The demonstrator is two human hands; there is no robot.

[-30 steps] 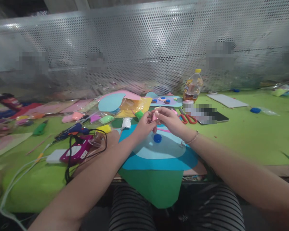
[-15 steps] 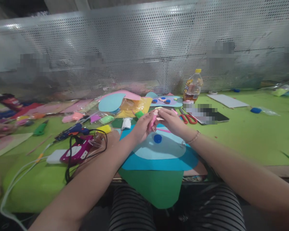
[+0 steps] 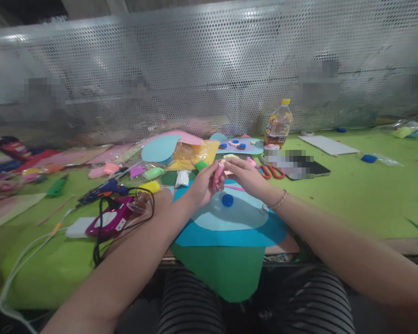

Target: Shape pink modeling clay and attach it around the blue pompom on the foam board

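My left hand (image 3: 202,185) is closed around a lump of pink modelling clay (image 3: 218,176), which stands out between its fingers. My right hand (image 3: 246,177) meets it from the other side, its fingertips pinching at the clay's upper end. Both are held above a pale blue paper shape (image 3: 237,219) that lies on a larger blue sheet (image 3: 230,238). Below my hands a round, flattened dark blue piece (image 3: 227,200) sits on the pale blue paper. A thin pink strip (image 3: 235,188) lies partly behind my right hand. Green paper (image 3: 226,271) hangs over the table's front edge.
Left are a glue gun (image 3: 102,191), a purple power strip (image 3: 111,218) with trailing cables and yellow clay (image 3: 149,187). Beyond my hands stand a drink bottle (image 3: 279,124) and red-handled scissors (image 3: 271,172). A perforated metal screen (image 3: 209,69) rises behind. Another person's hand (image 3: 2,189) is far left.
My right hand has shifted slightly left, closer to my left hand, and its fingers now cover the clay's top. The pink clay has tipped a little more upright.
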